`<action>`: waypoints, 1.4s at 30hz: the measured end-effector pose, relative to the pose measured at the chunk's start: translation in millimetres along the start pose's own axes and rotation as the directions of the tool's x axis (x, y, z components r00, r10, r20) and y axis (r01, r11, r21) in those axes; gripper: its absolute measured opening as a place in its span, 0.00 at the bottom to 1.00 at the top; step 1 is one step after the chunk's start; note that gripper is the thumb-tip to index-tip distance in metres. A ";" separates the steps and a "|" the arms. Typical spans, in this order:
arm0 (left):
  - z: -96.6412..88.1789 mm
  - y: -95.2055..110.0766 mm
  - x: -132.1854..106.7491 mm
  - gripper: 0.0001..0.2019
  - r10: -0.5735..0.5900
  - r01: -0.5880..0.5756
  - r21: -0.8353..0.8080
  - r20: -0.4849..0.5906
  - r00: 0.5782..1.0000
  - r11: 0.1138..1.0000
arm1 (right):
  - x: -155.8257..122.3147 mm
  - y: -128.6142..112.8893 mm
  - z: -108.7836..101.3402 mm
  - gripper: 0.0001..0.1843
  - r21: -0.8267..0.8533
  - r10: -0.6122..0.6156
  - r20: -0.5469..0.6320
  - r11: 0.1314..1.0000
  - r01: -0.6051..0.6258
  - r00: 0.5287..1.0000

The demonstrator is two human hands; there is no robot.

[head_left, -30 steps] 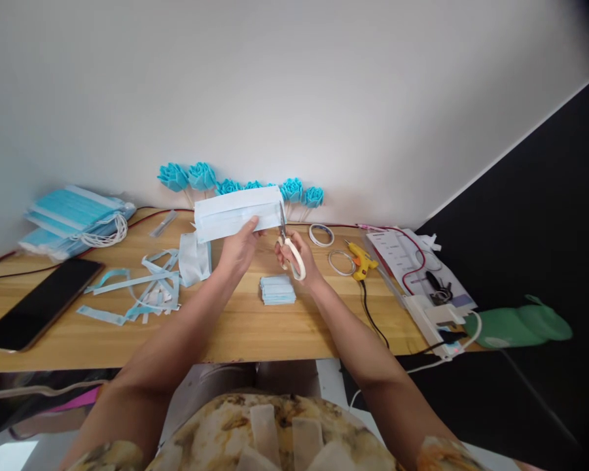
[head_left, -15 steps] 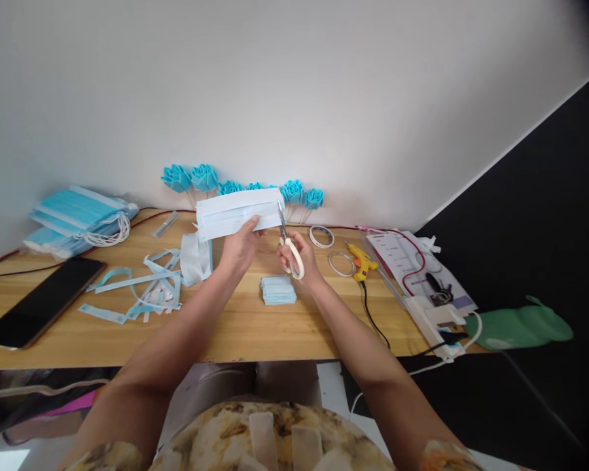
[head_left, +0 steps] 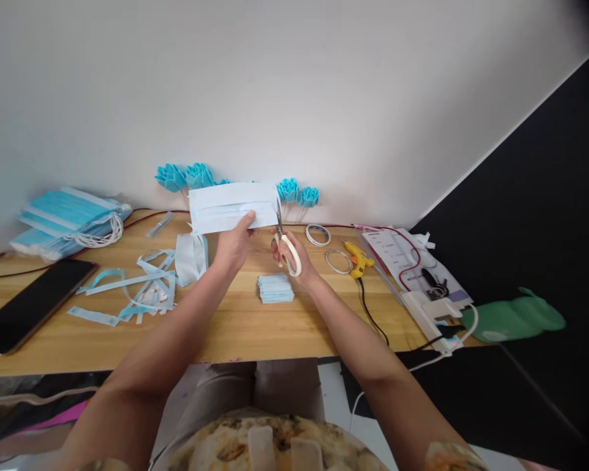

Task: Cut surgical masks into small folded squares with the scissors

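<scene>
My left hand (head_left: 235, 243) is closed on a pale face mask (head_left: 220, 206), thumb on its near side, and holds it up above the table. My right hand (head_left: 294, 258) grips white-handled scissors (head_left: 290, 254). Their blades point up at the mask's right end and overlap its edge. Below and between my hands lies a small stack of pale blue cut pieces (head_left: 275, 289). Left of my left wrist rests another pale mask piece (head_left: 191, 258), beside a tangle of cut blue strips (head_left: 147, 288).
Blue fabric flowers (head_left: 199, 175) stand along the wall, partly hidden by the mask. At far left are stacked masks (head_left: 63, 216) and a phone (head_left: 34, 304). On the right lie a tape roll (head_left: 318, 235), a yellow glue gun (head_left: 358, 259), a power strip (head_left: 432, 320) and a green bottle (head_left: 515, 317).
The view has shifted slightly. The mask is held a little flatter and covers more of the middle flowers. The scissors remain at its right end.
</scene>
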State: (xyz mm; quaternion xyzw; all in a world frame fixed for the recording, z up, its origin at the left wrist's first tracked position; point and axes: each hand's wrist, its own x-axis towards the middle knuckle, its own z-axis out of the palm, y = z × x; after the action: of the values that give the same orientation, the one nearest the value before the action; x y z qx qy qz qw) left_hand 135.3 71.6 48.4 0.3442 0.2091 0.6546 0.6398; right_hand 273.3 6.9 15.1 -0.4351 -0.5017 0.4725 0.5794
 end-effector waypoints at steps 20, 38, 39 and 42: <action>-5.3 -16.5 -3.4 0.21 -0.009 0.006 0.093 0.029 1.000 0.996 | -4.0 -9.8 5.0 0.31 -0.062 -0.062 -0.066 0.996 0.058 0.996; -11.8 -30.8 0.2 0.18 -0.009 -0.005 0.186 0.077 0.997 0.983 | 0.7 2.8 6.5 0.30 0.013 -0.077 -0.130 0.997 0.080 0.988; -12.2 -32.2 0.7 0.19 -0.020 0.007 0.185 0.070 0.997 0.983 | 0.6 2.5 7.1 0.30 0.018 -0.075 -0.139 0.997 0.078 0.987; -13.7 -32.4 2.1 0.18 -0.028 0.014 0.194 0.070 0.997 0.981 | 0.3 1.4 9.0 0.30 0.021 -0.072 -0.159 0.997 0.076 0.985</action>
State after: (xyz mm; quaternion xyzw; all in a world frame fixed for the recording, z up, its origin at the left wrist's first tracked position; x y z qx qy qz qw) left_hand 148.0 79.0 16.4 0.4258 0.2520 0.6115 0.6175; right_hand 264.3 7.7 14.9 -0.4444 -0.4636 0.4212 0.6404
